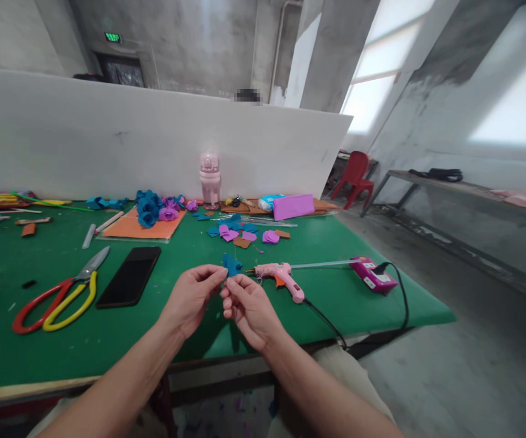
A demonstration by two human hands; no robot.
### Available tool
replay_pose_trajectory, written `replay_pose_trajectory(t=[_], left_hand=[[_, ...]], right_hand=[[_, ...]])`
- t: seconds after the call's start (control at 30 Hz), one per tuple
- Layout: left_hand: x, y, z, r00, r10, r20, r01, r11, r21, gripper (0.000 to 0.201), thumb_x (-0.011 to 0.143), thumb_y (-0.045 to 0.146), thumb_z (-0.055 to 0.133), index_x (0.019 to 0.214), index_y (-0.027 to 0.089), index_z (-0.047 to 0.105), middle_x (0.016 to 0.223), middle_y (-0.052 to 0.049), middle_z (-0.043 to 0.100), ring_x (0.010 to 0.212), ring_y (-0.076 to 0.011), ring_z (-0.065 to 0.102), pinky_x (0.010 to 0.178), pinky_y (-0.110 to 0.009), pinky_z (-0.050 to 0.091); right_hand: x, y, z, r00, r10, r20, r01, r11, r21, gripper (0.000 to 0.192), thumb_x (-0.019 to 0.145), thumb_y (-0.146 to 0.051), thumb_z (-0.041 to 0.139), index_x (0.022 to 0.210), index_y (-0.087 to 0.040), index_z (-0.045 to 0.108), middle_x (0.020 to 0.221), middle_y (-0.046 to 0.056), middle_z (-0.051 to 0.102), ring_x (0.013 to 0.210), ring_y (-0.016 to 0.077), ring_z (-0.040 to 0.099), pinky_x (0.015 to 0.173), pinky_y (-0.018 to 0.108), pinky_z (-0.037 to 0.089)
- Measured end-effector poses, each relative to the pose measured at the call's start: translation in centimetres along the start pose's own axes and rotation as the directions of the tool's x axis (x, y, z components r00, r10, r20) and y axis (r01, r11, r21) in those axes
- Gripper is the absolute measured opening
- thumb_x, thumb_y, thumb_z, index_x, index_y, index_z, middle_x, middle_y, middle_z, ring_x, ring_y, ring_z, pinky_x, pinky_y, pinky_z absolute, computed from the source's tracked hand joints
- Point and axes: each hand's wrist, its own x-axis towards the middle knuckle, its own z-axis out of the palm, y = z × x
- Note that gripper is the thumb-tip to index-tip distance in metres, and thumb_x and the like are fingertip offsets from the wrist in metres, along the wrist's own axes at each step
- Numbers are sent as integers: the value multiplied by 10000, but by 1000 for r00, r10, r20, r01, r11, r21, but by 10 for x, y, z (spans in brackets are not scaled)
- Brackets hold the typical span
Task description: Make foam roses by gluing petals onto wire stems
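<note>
Both hands meet over the near edge of the green table [107, 347]: left hand [192, 299] and right hand [249, 309] pinch 1 small blue felt piece [232, 265] between fingertips, raised clear for shaping. Pink glue gun [281, 275] lies just beside.

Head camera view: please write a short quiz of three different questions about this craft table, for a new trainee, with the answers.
1. True or false: both hands pinch the small blue piece.
2. What lies just right of the hands on the green table? A) glue gun B) hammer C) stapler
3. Fill in: the black phone lies between the hands and the ____.

Key
1. True.
2. A, the pink glue gun.
3. Scissors, with red and yellow handles.
</note>
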Motion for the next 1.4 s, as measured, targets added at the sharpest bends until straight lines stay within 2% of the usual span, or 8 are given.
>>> replay_pose_trajectory(t=[0.17,0.43,0.63,0.73,0.93,1.13,1.4], left_hand=[[-1,0,1,1000,26,10,-25,998,-54,221,607,307,720,647,139,583,526,26,544,459,-70,477,457,-194,393],[-2,3,3,999,34,16,-32,994,-101,220,600,280,726,627,143,556,531,34,536,455,-67,479,455,-193,401],[-3,4,3,999,33,10,-31,991,-128,216,612,267,718,615,149,538,532,46,518,450,-58,456,437,-180,368],[-2,3,1,999,51,-3,-51,994,-99,203,603,286,723,637,143,584,562,33,533,493,-67,463,467,-189,376],[2,3,-4,993,86,-79,-88,996,-12,232,599,326,719,699,121,680,572,11,547,553,-73,445,522,-189,364],[3,-1,-5,995,89,-50,-86,994,67,219,604,325,721,684,125,675,583,11,549,555,-78,423,495,-194,347],[3,0,-4,999,45,-4,-44,998,34,223,597,331,721,644,129,641,525,22,533,485,-79,451,458,-202,360]], right_hand=[[-2,-2,0,997,57,58,-60,997,52,216,679,-286,706,721,-136,557,588,-41,572,431,17,493,400,98,437],[-2,-1,0,992,99,73,-104,992,75,217,677,-287,709,729,-135,562,580,-51,562,421,8,482,395,86,415],[-3,-2,1,994,-19,109,24,999,-41,216,682,-301,702,753,-143,572,618,-26,590,460,41,526,438,138,476],[-3,-3,1,995,-73,66,78,994,-73,224,670,-316,707,729,-147,571,610,-29,583,458,44,525,436,143,477],[0,-6,-2,996,-85,-27,82,993,-81,237,641,-311,726,732,-143,585,595,-32,577,459,45,528,436,140,482],[1,-4,-2,995,-101,-28,97,990,-100,232,645,-314,721,705,-144,575,595,-30,585,457,50,530,440,156,495],[-1,-1,-2,998,-58,15,59,995,-83,229,653,-309,719,705,-140,573,602,-28,588,458,46,528,440,152,498]])
